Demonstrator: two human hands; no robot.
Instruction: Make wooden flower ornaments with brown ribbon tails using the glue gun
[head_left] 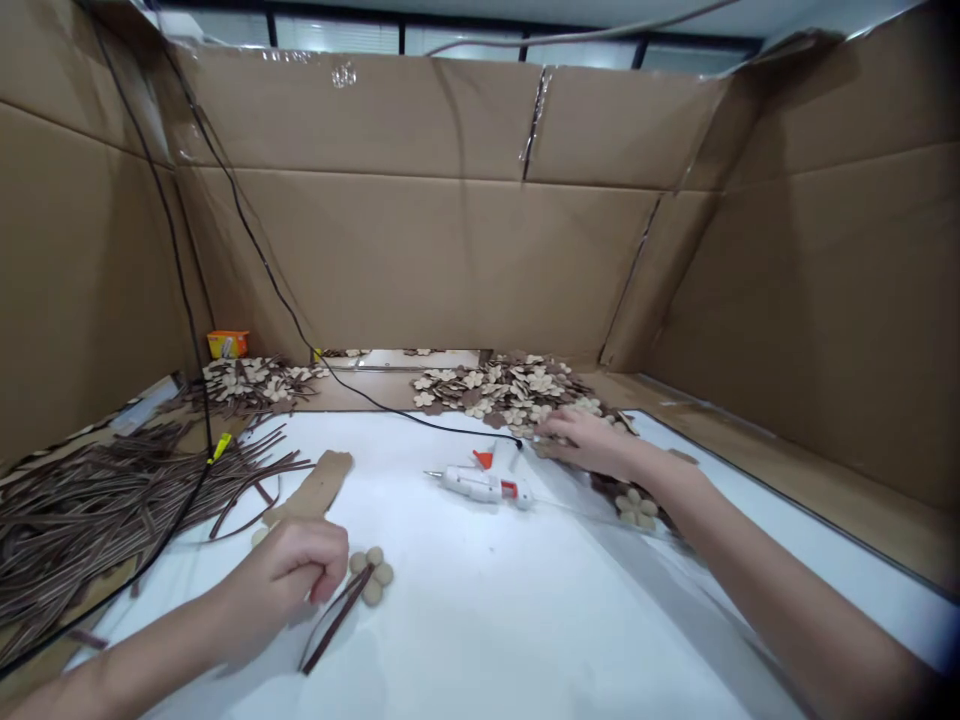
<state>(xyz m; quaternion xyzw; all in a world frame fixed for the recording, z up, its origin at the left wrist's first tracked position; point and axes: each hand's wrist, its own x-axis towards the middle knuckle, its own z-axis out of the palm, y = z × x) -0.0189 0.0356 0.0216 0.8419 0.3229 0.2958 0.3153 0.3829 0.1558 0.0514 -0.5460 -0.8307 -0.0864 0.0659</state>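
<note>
My left hand (311,565) rests on the white tabletop with its fingers curled in, and nothing shows in them. Just to its right lies a beige flower (382,574) with rounded petals, and thin brown strips (339,620) run from its middle toward me. My right hand (585,438) reaches to the near edge of a pile of beige and brown flower cutouts (510,385). Its fingers are bent down onto the pieces, and the fingertips are partly hidden among them. Another round-petalled beige flower (636,508) lies below my right forearm.
A white glue gun (480,484) lies mid-table, an orange-red piece (484,458) beside it. Many brown strips (150,500) cover the left, near a cardboard scrap (319,485). A black cable (281,290) hangs across. Smaller flower pieces (255,380) and an orange box (227,344) stand far left. Cardboard walls (412,250) surround the table.
</note>
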